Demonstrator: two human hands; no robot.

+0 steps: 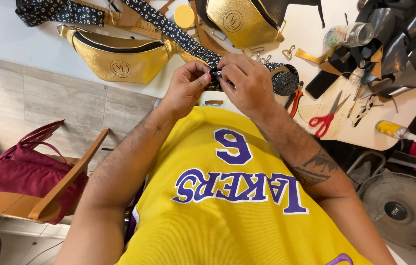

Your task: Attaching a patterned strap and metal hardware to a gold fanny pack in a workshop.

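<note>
Near the top middle of the frame, the left hand [187,84] and right hand [247,83] both pinch the black dotted strap [169,27], which runs long toward the upper left, away from the 2 hands.

The black woven cloth strap with white dots [178,30] looks matt and textured. The gold belt bag of grained, shiny leather-like material [119,59] carries a black zip. The red-handled scissors [326,118] have glossy plastic handles and metal blades. The white surface [16,34] is smooth, matt.
</note>
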